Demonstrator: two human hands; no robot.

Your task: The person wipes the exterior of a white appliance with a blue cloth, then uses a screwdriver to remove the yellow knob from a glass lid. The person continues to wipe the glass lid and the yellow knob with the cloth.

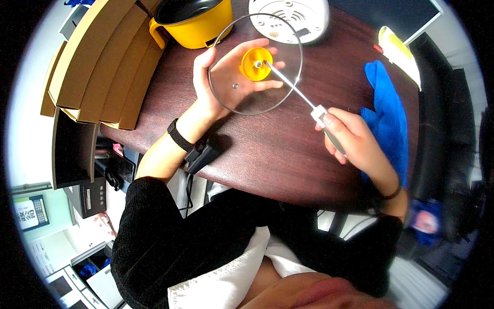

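My left hand (227, 77) holds a round glass lid (266, 101) with a metal rim, thumb at its near-left edge and the fingers spread under it. A yellow plastic lid knob (254, 73) sits over the fingers, its hollow side up with a screw post in the middle. My right hand (343, 131) grips a screwdriver (295, 89) by its grey and white handle. The screwdriver's tip lies inside the knob, beside the post; whether it touches the post I cannot tell. A small hole shows in the glass, to the lower left of the knob.
A yellow pot (197, 27) with a dark inside stands at the back left, beside stacked cardboard boxes (104, 61). A white round appliance base (305, 23) lies behind the lid. A blue cloth (391, 116) and a white and yellow packet (399, 54) are on the right of the brown table (262, 154).
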